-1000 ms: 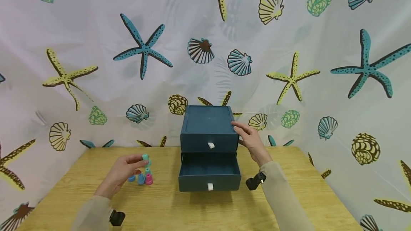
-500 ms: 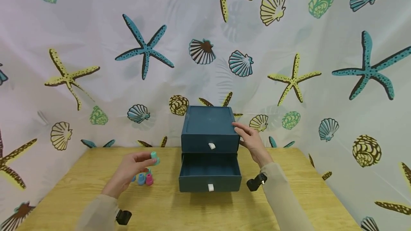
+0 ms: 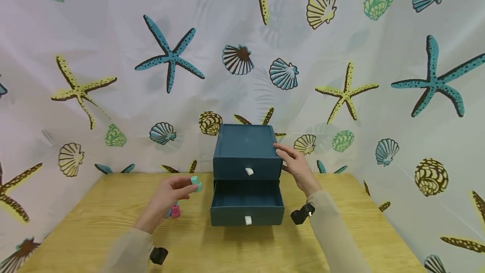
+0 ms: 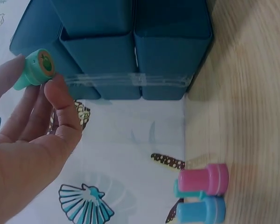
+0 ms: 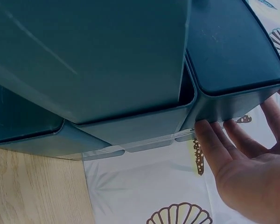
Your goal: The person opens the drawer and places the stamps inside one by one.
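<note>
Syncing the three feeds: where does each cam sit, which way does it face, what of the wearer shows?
Head: above, looking forward and down at the table; both hands and sleeves show, drawer box centred.
Left wrist: beside the left hand, looking along it to the teal stamp it pinches, with the box beyond.
Right wrist: close under the box, right hand flat against its side.
Shared: all see the box; head and left wrist share the teal stamp and pink stamp.

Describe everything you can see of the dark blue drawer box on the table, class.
The drawer box is a small dark teal-blue unit of matte, card-like material, upright at the back middle of the wooden table. It has two stacked drawers, each with a small white pull tab. The upper drawer is shut; the lower drawer is pulled out and looks empty. The right hand rests against its upper right side, fingers straight.
</note>
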`<state>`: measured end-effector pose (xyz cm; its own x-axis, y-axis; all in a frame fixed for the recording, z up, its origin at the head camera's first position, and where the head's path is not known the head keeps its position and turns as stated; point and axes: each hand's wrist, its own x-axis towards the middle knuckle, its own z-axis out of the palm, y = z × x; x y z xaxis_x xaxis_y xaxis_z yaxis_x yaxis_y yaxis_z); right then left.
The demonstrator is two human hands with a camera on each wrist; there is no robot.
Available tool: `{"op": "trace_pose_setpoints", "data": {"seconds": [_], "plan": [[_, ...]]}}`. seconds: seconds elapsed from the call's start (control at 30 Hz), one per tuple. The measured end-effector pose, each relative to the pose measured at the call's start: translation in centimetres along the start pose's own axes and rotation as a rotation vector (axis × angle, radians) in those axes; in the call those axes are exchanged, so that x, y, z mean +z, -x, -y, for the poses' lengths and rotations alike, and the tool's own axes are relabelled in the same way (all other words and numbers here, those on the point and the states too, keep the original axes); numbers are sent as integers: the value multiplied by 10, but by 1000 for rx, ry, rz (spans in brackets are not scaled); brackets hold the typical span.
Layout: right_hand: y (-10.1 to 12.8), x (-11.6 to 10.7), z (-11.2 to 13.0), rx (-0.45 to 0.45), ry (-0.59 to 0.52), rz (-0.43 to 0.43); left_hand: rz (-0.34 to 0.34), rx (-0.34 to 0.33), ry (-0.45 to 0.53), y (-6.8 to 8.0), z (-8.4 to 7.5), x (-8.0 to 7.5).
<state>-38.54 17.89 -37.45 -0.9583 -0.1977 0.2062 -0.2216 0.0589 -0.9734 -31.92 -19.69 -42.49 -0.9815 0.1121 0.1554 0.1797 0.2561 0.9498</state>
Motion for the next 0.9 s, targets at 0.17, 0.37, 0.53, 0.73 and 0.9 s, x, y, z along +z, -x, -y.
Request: {"op": "trace_pose_setpoints", "data": {"seconds": [0.17,0.37,0.53,0.73,0.9], "plan": [[2,-1,2,-16,-2,-5,34,30,78,-2,-3,15],[0,2,2,-14,-6,6,23,51,91,-2,-8,24],[-1,1,2,-22,1,-8,20,73,116,-5,-9,38],[-3,0,-1,-17,-2,9,-10,85,105,-5,-11,53],[-3,-1,-3,-19,2,1,-14,91,47,-7,-17,60]]}}
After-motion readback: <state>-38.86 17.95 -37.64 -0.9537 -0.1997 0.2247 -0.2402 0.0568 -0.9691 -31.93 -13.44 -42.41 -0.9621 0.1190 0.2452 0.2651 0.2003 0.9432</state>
